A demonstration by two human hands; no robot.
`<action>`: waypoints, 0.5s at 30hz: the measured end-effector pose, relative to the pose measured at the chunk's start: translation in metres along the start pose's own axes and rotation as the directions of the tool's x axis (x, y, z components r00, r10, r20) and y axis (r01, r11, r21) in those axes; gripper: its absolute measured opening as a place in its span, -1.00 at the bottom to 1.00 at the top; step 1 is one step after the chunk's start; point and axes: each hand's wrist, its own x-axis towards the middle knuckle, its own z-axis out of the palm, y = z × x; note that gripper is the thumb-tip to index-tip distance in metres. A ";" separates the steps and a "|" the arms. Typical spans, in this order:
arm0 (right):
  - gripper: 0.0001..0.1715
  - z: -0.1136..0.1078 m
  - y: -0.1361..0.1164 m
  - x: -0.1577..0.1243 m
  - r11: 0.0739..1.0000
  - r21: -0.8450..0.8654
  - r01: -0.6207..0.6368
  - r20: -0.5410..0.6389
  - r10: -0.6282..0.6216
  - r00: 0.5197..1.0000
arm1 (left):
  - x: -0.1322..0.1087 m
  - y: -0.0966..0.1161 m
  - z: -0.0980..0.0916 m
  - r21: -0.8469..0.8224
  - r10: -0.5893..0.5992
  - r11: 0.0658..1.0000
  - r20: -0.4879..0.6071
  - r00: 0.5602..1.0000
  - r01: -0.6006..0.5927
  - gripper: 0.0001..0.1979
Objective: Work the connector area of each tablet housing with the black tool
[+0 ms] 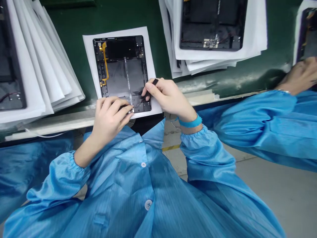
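An opened tablet housing (116, 74) lies on a white sheet (151, 71) in front of me, its inside facing up. An orange flex cable (106, 62) runs down its left side, and a grey ribbon cable (128, 79) down the middle. My left hand (109, 114) is closed over the near edge of the housing, fingers bent and thumb at the rim, fingertips by a small board (131, 110). Between thumb and fingers, my right hand (164, 92) pinches a slim black tool (155, 81) above the lower right corner. The tool's tip is hard to make out.
Stacked white sheets (49, 66) with another housing (11, 66) stand at left. A second stack carries a housing (213, 26) at upper right. At far right are a co-worker's hand (300, 74) and another housing (308, 36). The green bench's edge (74, 117) runs before me.
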 end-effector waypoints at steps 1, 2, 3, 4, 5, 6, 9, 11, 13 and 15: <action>-0.38 -0.001 -0.001 -0.001 1.000 0.007 -0.008 0.004 0.008 1.000 | 0.001 0.000 0.000 0.031 0.032 0.999 -0.002 0.999 -0.032 -0.81; -0.35 -0.003 -0.002 -0.001 1.000 0.019 -0.015 0.003 0.015 1.000 | 0.001 0.000 0.000 0.065 0.067 0.996 -0.004 0.998 -0.066 -0.81; -0.32 -0.003 -0.004 -0.001 0.999 0.034 -0.017 0.000 0.017 1.000 | 0.001 0.000 0.000 0.101 0.099 0.990 -0.005 0.995 -0.098 -0.81; -0.30 -0.004 -0.005 -0.002 0.999 0.046 -0.011 0.000 0.011 1.000 | 0.002 0.000 0.000 0.136 0.124 0.983 -0.007 0.992 -0.122 -0.81; -0.28 -0.005 -0.007 -0.002 0.999 0.053 0.002 0.002 -0.002 1.000 | 0.002 0.000 0.000 0.166 0.141 0.976 -0.010 0.990 -0.138 -0.82; -0.26 -0.005 -0.008 -0.002 0.998 0.054 0.021 0.009 -0.021 1.000 | 0.003 0.001 0.000 0.191 0.154 0.970 -0.009 0.988 -0.149 -0.83; -0.25 -0.006 -0.008 -0.004 0.997 0.033 0.077 0.015 -0.077 0.997 | 0.006 0.002 -0.001 0.230 0.198 0.954 0.000 0.980 -0.192 -0.85; -0.26 -0.005 -0.005 -0.008 0.995 0.026 0.091 -0.043 -0.090 0.995 | 0.007 0.003 -0.003 0.236 0.224 0.947 0.006 0.974 -0.220 -0.85; -0.28 -0.003 -0.001 -0.013 0.995 0.020 0.101 -0.131 -0.097 0.987 | 0.009 0.003 -0.004 0.240 0.235 0.943 0.011 0.972 -0.230 -0.86; -0.31 -0.002 0.002 -0.020 0.993 0.000 0.116 -0.191 -0.114 0.975 | 0.010 0.001 -0.004 0.238 0.241 0.942 0.022 0.970 -0.239 -0.85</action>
